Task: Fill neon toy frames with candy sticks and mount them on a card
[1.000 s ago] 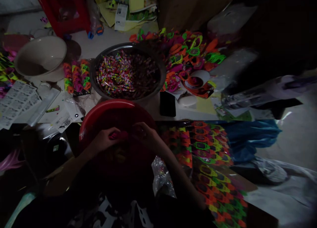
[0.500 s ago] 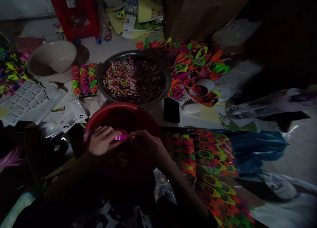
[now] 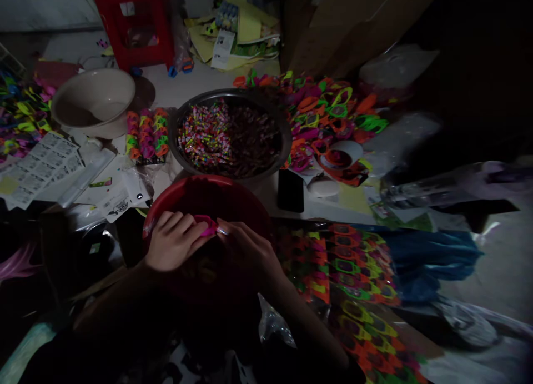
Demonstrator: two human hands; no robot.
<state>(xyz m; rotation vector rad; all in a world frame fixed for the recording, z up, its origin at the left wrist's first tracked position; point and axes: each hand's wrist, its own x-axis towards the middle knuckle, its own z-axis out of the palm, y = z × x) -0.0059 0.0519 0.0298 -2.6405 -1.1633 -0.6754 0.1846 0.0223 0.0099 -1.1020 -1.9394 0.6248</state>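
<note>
My left hand (image 3: 172, 240) and my right hand (image 3: 245, 249) meet over a red basin (image 3: 208, 192) close in front of me. Both pinch a small pink plastic piece (image 3: 206, 225) between their fingertips; it looks like a toy glasses frame. The basin's inside is dark and I cannot make out its contents. Just beyond the basin stands a metal bowl (image 3: 185, 114) filled with small multicoloured wrapped sweets (image 3: 208, 134).
A beige bowl (image 3: 94, 100) and a pack of coloured rings (image 3: 146, 134) lie at the left. A heap of neon toy glasses (image 3: 325, 109) lies at the right, a sheet of packed glasses (image 3: 350, 273) beside my right arm, a black phone (image 3: 290, 190) between. A red stool (image 3: 133, 23) stands behind.
My view has tipped slightly downward. The pink piece came up into view between my fingertips, and my left fingers have closed further over it.
</note>
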